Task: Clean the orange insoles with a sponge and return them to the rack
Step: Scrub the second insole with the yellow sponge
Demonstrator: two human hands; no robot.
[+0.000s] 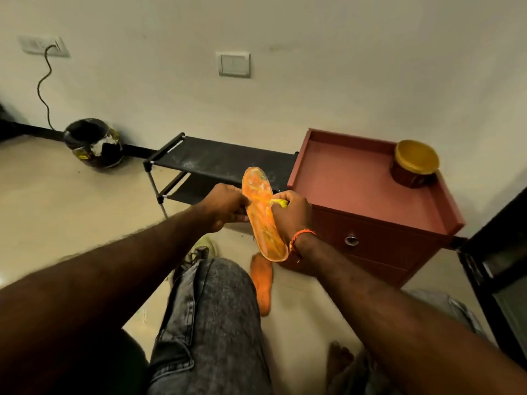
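An orange insole (262, 215) is held up in front of me, its toe pointing away. My left hand (225, 206) grips its left edge near the middle. My right hand (291, 215) holds a yellow sponge (279, 202) and presses it against the insole's right side. A second orange insole (263, 280) lies on the floor beside my knee. The black two-tier rack (211, 161) stands against the wall behind the held insole, and its top shelf holds nothing.
A reddish-brown drawer cabinet (370, 195) stands right of the rack with a yellow-lidded jar (415, 163) on top. A black helmet (92, 142) sits on the floor at left. A shoe (199, 252) lies near my jeans-clad knee (216, 309). A dark frame (499, 266) is at far right.
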